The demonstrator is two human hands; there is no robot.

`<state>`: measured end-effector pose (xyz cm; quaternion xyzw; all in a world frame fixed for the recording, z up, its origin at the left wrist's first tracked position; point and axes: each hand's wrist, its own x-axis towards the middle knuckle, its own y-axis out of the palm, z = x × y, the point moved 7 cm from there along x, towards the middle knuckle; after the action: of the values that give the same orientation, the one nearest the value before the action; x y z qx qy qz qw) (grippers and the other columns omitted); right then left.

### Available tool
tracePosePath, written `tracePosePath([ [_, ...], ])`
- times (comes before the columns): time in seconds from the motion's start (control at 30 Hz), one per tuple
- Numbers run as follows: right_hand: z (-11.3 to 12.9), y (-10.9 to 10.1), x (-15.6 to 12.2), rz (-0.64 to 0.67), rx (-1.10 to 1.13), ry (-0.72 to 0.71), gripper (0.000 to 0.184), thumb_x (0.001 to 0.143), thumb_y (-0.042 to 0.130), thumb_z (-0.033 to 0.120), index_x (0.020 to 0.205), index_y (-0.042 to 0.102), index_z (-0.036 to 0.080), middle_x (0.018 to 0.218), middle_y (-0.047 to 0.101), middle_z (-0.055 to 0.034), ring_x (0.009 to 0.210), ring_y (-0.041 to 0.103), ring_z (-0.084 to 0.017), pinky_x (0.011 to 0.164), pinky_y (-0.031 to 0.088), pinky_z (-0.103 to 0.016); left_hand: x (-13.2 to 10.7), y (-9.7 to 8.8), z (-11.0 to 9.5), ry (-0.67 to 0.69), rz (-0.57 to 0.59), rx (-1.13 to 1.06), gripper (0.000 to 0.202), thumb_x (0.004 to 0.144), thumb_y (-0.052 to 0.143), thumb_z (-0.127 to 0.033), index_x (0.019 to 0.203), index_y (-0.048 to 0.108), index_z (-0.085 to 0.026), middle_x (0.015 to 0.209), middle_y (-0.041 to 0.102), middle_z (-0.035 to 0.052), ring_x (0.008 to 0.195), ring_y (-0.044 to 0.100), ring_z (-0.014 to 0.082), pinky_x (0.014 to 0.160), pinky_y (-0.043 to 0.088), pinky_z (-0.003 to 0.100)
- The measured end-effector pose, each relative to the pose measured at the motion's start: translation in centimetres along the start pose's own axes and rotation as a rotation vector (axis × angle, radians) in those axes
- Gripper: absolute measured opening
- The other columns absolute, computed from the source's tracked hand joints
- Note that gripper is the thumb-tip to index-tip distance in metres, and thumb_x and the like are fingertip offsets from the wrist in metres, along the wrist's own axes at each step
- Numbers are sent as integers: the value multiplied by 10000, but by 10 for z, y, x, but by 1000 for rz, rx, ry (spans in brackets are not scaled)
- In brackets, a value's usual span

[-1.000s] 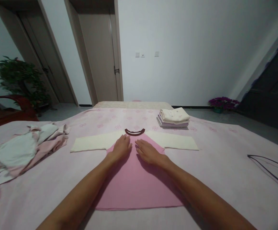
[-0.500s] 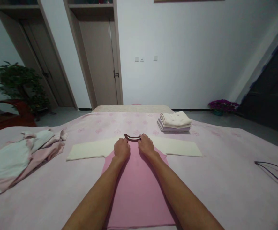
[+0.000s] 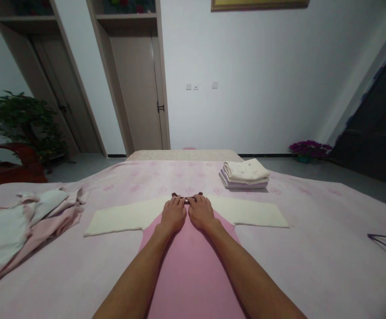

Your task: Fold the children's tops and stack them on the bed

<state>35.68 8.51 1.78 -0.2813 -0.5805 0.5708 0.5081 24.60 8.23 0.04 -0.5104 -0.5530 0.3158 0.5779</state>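
Note:
A pink long-sleeved shirt (image 3: 196,274) lies flat on the bed, its body toward me. Its cream sleeves (image 3: 118,218) are stretched out to both sides. At the far end is the dark brown neckband (image 3: 201,193), mostly covered by my hands. My left hand (image 3: 173,214) rests on the left part of the neckline, fingers laid flat over the band. Close beside it, nearly touching, my right hand (image 3: 200,212) lies on the right part in the same way. Both hands look open, pressing on the fabric; the fingertips are partly hidden.
A folded stack of clothes (image 3: 246,173) sits at the back right of the bed. Crumpled pink and white clothing (image 3: 29,230) lies at the left. A dark thin wire loop (image 3: 384,243) is at the right edge. Floral bedding (image 3: 312,261) covers the surface.
My hands have moved closer together along the neckline, from pinching its two sides to lying flat over the band. The view has tilted slightly upward.

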Motion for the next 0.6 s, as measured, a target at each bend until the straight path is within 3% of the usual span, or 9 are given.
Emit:
tracePosePath([
  [0.2, -8, 16, 2, 54, 12, 20, 504, 1003, 352, 345, 1485, 420, 215, 1570, 360, -129, 1465, 241, -292, 1169, 145, -502, 3, 6, 7, -27, 47, 33, 486, 987, 395, -344, 1456, 451, -231, 1549, 414, 110, 1443, 324, 298, 1146, 284, 519],
  [0.47, -18, 12, 0, -29, 34, 138, 555, 1007, 324, 352, 1509, 366, 119, 1602, 291, -155, 1469, 258, -264, 1189, 145, -452, 2, 2, 13, -65, 9, 33, 613, 968, 428, -389, 1520, 338, -141, 1591, 307, 193, 1448, 336, 292, 1152, 287, 457],
  [0.6, -26, 23, 1, 39, 42, 165, 628, 1014, 288, 432, 1531, 320, 77, 1613, 259, -149, 1494, 195, -273, 1206, 78, -463, 4, 7, 23, -145, 23, 14, 651, 965, 409, -412, 1526, 304, -98, 1586, 319, 196, 1472, 292, 291, 1168, 265, 460],
])
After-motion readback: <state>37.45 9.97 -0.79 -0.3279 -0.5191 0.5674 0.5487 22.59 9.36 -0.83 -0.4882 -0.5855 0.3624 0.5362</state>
